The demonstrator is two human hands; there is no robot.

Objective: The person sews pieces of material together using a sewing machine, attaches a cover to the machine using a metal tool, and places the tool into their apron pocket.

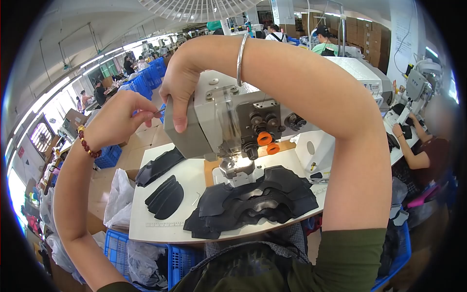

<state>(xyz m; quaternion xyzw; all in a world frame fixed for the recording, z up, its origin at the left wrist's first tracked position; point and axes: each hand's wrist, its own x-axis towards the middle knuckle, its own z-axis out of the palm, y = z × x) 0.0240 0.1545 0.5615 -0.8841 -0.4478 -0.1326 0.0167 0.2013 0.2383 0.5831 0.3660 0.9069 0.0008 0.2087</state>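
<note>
A grey industrial sewing machine [228, 117] stands on a white table [160, 228]. My right hand [177, 87], with a silver bangle on the wrist, grips the left end of the machine head. Raised beside it, my left hand [119, 119] pinches what looks like a thin thread or needle between its fingertips; a red bead bracelet is on that wrist. A stack of black cut leather pieces [253, 202] lies under the presser foot. Two smaller stacks of black pieces [165, 197] lie on the table's left side.
Blue plastic crates [116, 248] and plastic bags [119, 197] sit below the table's left edge. Another person [428, 151] works at a machine on the right. More workers and blue crates fill the hall behind. A fan hangs overhead.
</note>
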